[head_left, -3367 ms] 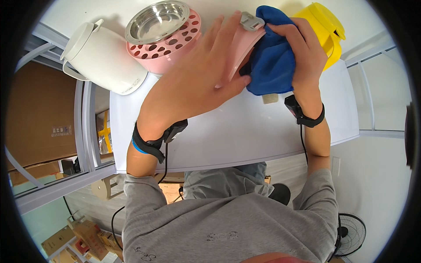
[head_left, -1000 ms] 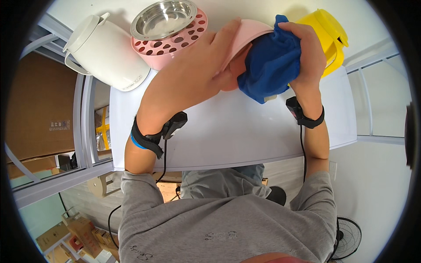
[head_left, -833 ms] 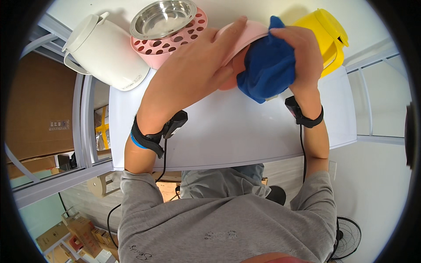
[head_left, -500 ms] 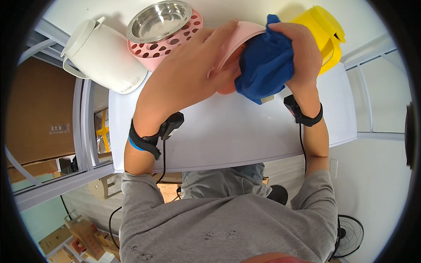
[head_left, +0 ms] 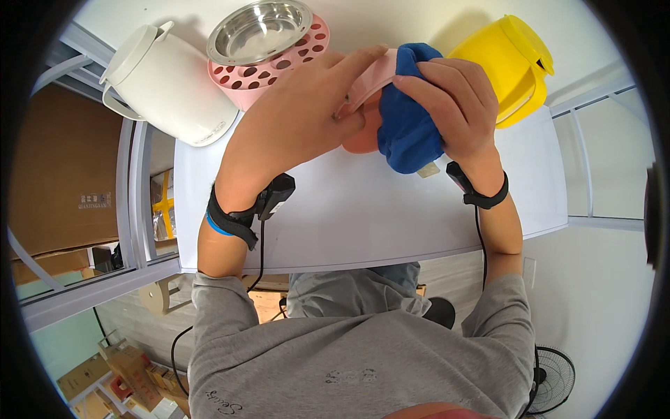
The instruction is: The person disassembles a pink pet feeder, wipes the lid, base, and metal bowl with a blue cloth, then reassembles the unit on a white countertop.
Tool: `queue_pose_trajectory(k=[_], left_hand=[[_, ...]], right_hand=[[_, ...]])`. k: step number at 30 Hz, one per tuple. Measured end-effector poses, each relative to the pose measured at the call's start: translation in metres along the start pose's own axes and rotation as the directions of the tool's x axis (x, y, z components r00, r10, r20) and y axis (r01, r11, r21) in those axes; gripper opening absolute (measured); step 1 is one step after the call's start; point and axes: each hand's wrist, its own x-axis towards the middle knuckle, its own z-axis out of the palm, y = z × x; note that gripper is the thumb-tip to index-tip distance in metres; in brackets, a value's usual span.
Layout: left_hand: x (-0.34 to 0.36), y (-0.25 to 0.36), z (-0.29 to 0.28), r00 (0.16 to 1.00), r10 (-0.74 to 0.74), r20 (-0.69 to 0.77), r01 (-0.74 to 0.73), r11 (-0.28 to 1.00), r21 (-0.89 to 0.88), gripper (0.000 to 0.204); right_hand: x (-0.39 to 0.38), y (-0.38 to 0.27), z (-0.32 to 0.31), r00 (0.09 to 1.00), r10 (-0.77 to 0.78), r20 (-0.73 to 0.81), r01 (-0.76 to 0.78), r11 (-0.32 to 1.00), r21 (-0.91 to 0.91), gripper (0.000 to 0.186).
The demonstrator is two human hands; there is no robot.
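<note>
Above the far part of the table, my left hand (head_left: pixel 307 115) is closed around a pink container (head_left: pixel 373 77) with a curved rim. Much of the container is hidden behind my hand and the cloth, so its exact kind is unclear. My right hand (head_left: pixel 464 105) grips a bunched blue cloth (head_left: pixel 412 133), pressing it over the container's right side and rim. A small pale tag (head_left: pixel 428 170) pokes out from the cloth's lower edge.
A white lidded jug (head_left: pixel 171 87) stands at the back left. Beside it, a steel bowl (head_left: pixel 259 35) rests on a pink holder with holes (head_left: pixel 244 78). At the back right is a yellow lidded jug (head_left: pixel 499 66). The white table (head_left: pixel 363 216) has a near edge by my body.
My right hand and the blue cloth have shifted left and slightly down, and the cloth now wraps over the pink container's rim. My left hand keeps its hold, almost unmoved.
</note>
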Motion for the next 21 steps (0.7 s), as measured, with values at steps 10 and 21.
queue_pose_trajectory(k=[10, 21], left_hand=[[0.009, 0.006, -0.013, 0.996, -0.078, 0.034, 0.080, 0.994, -0.075, 0.097], [0.003, 0.012, -0.007, 0.982, -0.138, 0.131, 0.124, 0.986, 0.106, 0.096]], right_hand=[[-0.007, 0.016, -0.015, 0.942, 0.324, -0.084, -0.324, 0.946, 0.023, 0.048], [-0.002, 0.009, -0.009, 0.996, 0.021, -0.084, -0.026, 0.998, -0.054, 0.044]])
